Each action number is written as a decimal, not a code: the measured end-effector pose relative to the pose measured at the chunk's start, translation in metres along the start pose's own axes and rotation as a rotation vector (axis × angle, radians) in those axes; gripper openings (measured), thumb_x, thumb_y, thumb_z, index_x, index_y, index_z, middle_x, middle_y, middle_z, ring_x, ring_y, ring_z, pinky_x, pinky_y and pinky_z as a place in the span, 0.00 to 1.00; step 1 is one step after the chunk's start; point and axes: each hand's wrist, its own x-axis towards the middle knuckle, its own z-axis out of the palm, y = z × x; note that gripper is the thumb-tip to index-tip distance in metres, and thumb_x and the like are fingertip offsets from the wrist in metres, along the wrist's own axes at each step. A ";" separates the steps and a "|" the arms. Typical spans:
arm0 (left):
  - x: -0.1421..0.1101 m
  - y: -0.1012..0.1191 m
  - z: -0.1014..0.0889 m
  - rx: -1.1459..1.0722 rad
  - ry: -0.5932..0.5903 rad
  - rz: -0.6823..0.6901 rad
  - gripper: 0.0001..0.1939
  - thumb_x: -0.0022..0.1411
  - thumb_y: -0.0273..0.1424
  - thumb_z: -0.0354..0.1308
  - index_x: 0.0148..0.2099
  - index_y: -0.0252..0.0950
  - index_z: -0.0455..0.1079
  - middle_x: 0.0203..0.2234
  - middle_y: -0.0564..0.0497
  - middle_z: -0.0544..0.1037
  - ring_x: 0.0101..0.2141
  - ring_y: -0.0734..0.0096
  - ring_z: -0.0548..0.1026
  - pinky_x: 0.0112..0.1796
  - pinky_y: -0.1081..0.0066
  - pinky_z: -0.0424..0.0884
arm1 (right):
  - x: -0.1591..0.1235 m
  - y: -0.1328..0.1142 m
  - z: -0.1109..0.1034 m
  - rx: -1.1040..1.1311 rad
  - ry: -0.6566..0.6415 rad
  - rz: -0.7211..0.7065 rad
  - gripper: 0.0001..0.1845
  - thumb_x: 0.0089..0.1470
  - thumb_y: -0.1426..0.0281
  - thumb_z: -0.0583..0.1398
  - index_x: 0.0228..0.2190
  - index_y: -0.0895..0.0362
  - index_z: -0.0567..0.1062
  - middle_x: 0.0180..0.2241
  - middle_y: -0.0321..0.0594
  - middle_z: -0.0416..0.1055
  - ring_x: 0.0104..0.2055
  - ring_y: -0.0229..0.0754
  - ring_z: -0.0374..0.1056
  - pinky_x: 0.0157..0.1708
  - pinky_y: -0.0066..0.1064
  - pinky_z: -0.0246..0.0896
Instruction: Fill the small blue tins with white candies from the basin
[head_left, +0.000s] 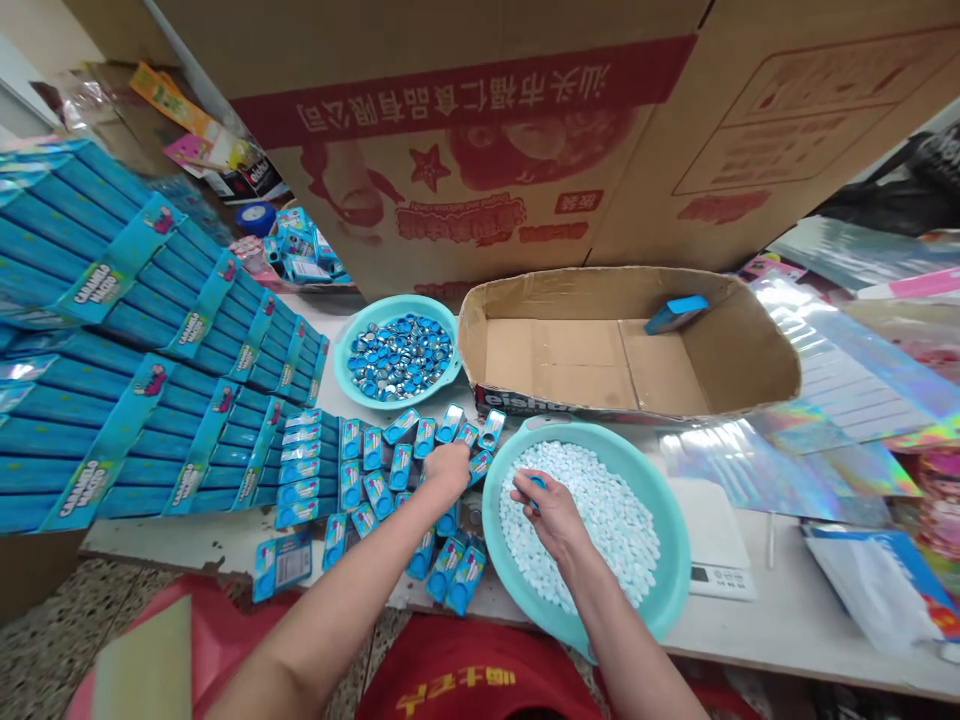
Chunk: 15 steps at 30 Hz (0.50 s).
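Note:
My left hand (448, 470) is closed at the far right of a spread of small blue candy packs (379, 492), each with a round mark on its face. One blue pack (468, 433) shows just beyond its knuckles; whether the fingers grip it is hidden. Over the large turquoise basin (675, 540), my right hand (553, 512) pinches a small blue round cap (538, 482). Pale blue and white candies (600, 500) fill that basin, below the hand. A smaller turquoise basin (341, 372) farther back holds many blue and silver round caps (401, 355).
Stacked blue display boxes (150, 300) rise at the left. An open cardboard tray (555, 360) holds one blue pack (676, 313), with a big carton (480, 130) behind. A white scale (712, 540) stands right of the basin; shiny film sheets (840, 370) lie beyond.

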 end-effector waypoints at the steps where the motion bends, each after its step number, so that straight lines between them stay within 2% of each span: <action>1: -0.003 -0.002 -0.001 0.002 0.008 0.011 0.15 0.49 0.20 0.58 0.41 0.31 0.67 0.40 0.35 0.76 0.45 0.49 0.73 0.42 0.60 0.67 | 0.000 0.002 0.001 -0.011 0.012 -0.009 0.25 0.19 0.62 0.75 0.23 0.59 0.75 0.20 0.34 0.71 0.22 0.35 0.69 0.15 0.19 0.53; 3: -0.011 -0.008 0.000 -0.001 0.030 0.038 0.15 0.50 0.24 0.59 0.43 0.32 0.67 0.37 0.40 0.77 0.44 0.53 0.74 0.40 0.63 0.68 | -0.002 0.006 0.006 -0.038 0.020 -0.026 0.26 0.19 0.59 0.74 0.23 0.60 0.75 0.19 0.35 0.72 0.21 0.35 0.69 0.16 0.20 0.56; 5: -0.022 -0.014 0.005 -0.107 0.055 0.107 0.14 0.55 0.31 0.57 0.45 0.35 0.65 0.34 0.46 0.77 0.39 0.61 0.75 0.36 0.68 0.69 | -0.003 0.010 0.012 -0.067 0.005 -0.038 0.26 0.19 0.58 0.74 0.23 0.60 0.77 0.17 0.34 0.71 0.21 0.36 0.69 0.19 0.22 0.61; 8: -0.036 -0.018 0.020 -0.586 -0.012 0.271 0.17 0.55 0.39 0.57 0.45 0.37 0.64 0.29 0.55 0.74 0.25 0.73 0.73 0.25 0.75 0.67 | -0.004 0.017 0.022 -0.103 -0.040 -0.046 0.25 0.20 0.59 0.73 0.24 0.61 0.77 0.17 0.34 0.71 0.19 0.35 0.67 0.19 0.24 0.62; 10: -0.040 -0.016 0.026 -0.877 -0.083 0.319 0.17 0.51 0.36 0.60 0.42 0.35 0.65 0.24 0.57 0.70 0.19 0.77 0.69 0.20 0.76 0.65 | -0.004 0.019 0.027 -0.111 -0.059 -0.035 0.24 0.23 0.58 0.73 0.24 0.61 0.77 0.18 0.35 0.72 0.19 0.36 0.67 0.18 0.24 0.61; 12: -0.037 -0.013 0.023 -0.880 -0.094 0.281 0.11 0.50 0.30 0.60 0.38 0.34 0.67 0.20 0.58 0.68 0.17 0.78 0.69 0.20 0.77 0.66 | -0.003 0.019 0.028 -0.104 -0.069 -0.012 0.23 0.26 0.58 0.72 0.25 0.61 0.78 0.20 0.37 0.74 0.21 0.37 0.69 0.19 0.23 0.61; 15: -0.020 -0.007 0.006 -0.669 -0.022 0.193 0.06 0.53 0.23 0.54 0.36 0.33 0.68 0.21 0.56 0.71 0.22 0.77 0.73 0.26 0.77 0.69 | -0.002 0.013 0.023 -0.072 -0.065 0.013 0.23 0.29 0.59 0.72 0.28 0.60 0.78 0.27 0.41 0.76 0.26 0.38 0.72 0.19 0.22 0.60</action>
